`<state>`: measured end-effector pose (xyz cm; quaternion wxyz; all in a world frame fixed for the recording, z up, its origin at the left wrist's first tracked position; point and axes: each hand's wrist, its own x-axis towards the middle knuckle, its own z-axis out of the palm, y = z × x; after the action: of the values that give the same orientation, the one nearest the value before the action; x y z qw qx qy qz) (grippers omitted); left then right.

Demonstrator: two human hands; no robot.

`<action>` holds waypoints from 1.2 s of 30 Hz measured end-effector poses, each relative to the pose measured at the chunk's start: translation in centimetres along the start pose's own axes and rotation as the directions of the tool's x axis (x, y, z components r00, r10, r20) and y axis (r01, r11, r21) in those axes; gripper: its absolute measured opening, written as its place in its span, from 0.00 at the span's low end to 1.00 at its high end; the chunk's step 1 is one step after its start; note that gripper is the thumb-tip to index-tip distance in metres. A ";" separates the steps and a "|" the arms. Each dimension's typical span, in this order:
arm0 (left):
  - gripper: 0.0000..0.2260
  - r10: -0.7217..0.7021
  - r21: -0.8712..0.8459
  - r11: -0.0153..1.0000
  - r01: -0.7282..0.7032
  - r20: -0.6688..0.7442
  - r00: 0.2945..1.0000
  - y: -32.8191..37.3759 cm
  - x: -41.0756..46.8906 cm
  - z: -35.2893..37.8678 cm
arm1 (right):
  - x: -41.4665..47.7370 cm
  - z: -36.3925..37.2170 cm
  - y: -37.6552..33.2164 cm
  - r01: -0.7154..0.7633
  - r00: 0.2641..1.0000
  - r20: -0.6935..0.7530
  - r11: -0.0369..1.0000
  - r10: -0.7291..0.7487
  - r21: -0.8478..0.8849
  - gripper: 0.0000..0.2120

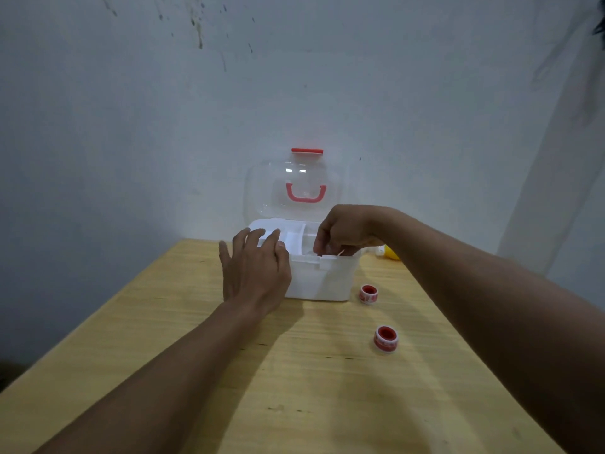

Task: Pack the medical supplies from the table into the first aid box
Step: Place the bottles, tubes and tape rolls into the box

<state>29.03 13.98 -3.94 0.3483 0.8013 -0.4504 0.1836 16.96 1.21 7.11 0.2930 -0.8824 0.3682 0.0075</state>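
Observation:
The white first aid box [322, 283] stands at the far end of the wooden table, its clear lid [294, 188] with a red handle raised against the wall. A white divided tray sits in its top. My left hand [255, 270] rests with spread fingers on the box's front left corner and holds nothing. My right hand [343, 232] is curled over the box's right compartment, pinching a thin pale stick-like item [340, 253] whose tip shows below the fingers. Two red-and-white tape rolls [369, 293] [386, 339] lie on the table right of the box.
A yellow object [391, 253] peeks out behind my right forearm, beside the box. The table [163, 322] meets a pale wall at the back, and its left edge runs diagonally toward me.

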 end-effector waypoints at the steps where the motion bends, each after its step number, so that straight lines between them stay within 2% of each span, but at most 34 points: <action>1: 0.25 0.001 0.033 0.999 -0.001 -0.001 1.000 0.1 0.1 -0.1 | -0.2 -0.3 0.1 0.012 1.000 -0.024 1.000 -0.012 0.021 0.14; 4: 0.25 0.057 0.100 0.994 -0.054 -0.030 0.998 0.8 0.3 -0.4 | -0.8 -1.6 0.8 0.075 0.988 -0.142 0.991 -0.059 0.109 0.13; 8: 0.23 0.173 0.133 0.976 -0.175 0.023 0.985 1.4 0.1 0.0 | -1.8 -3.3 2.6 0.123 0.942 -0.328 0.981 -0.068 0.150 0.14; 10: 0.23 0.187 0.154 0.970 -0.190 0.029 0.982 1.3 0.0 0.4 | -1.6 -3.6 4.1 0.112 0.907 -0.414 0.991 -0.074 0.067 0.13; 13: 0.23 0.195 0.165 0.967 -0.194 0.012 0.981 1.2 0.0 0.6 | -0.6 -3.4 6.8 -0.007 0.860 -0.502 0.982 -0.090 -0.187 0.15; 17: 0.22 0.207 0.155 0.967 -0.201 -0.022 0.978 1.2 -0.1 0.7 | 1.1 -2.1 10.5 -0.150 0.898 -0.440 0.923 -0.024 -0.355 0.14; 20: 0.22 0.206 0.153 0.968 -0.200 -0.023 0.978 1.2 -0.1 0.7 | 2.3 -1.2 12.5 -0.196 0.908 -0.418 0.850 -0.031 -0.489 0.16; 25: 0.21 0.211 0.159 0.966 -0.203 -0.036 0.977 1.2 -0.1 0.8 | 3.7 0.0 14.4 -0.228 0.909 -0.410 0.743 -0.069 -0.630 0.10; 32: 0.22 0.200 0.170 0.966 -0.192 -0.029 0.979 1.1 0.1 1.0 | 4.4 0.2 15.2 -0.264 0.894 -0.419 0.568 -0.159 -0.779 0.13; 36: 0.22 0.202 0.160 0.968 -0.195 -0.026 0.979 1.1 0.0 0.9 | 3.6 -0.1 15.5 -0.237 0.877 -0.417 0.540 -0.239 -0.807 0.10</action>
<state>28.08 12.93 -4.07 0.2735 0.7730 -0.5053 0.2691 9.44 -9.82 -1.51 -0.2677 -0.8853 0.3785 -0.0361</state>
